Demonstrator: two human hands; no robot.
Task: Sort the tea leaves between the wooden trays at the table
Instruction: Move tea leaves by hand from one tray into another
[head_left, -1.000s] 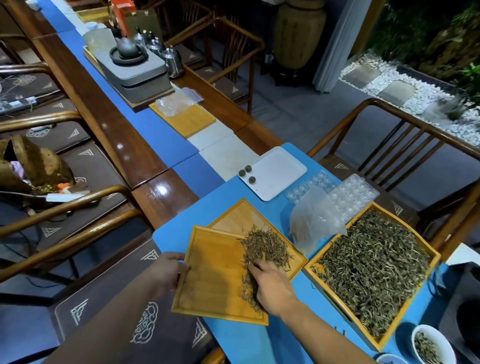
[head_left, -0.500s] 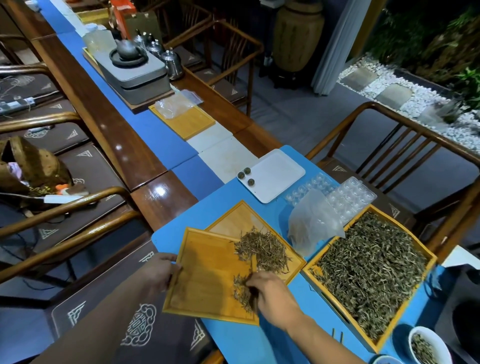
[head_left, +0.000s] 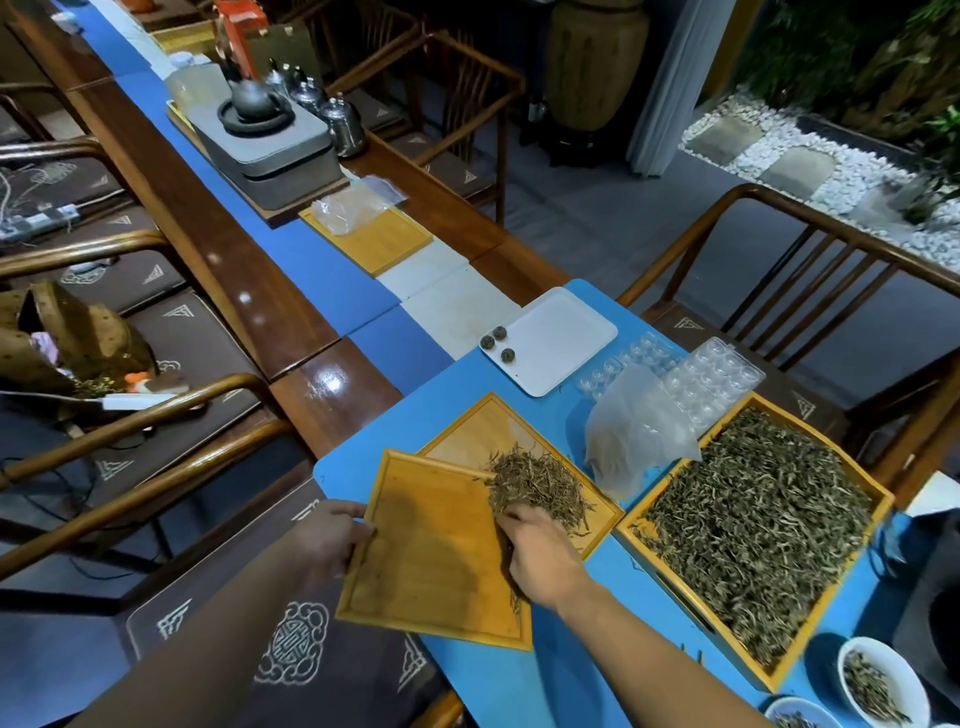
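Right hand (head_left: 540, 558), open grip, has swept tea leaves (head_left: 535, 483) off left-held tray (head_left: 431, 551).

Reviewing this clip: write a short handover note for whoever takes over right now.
Left hand grips the near wooden tray by its left edge.
Right hand rests on that tray's right edge, fingers in the tea leaves.
Most of the small pile of leaves lies on the second tray behind; a thin line remains on the near tray.
Big tray at right is full.
Left: push the remaining leaves across.
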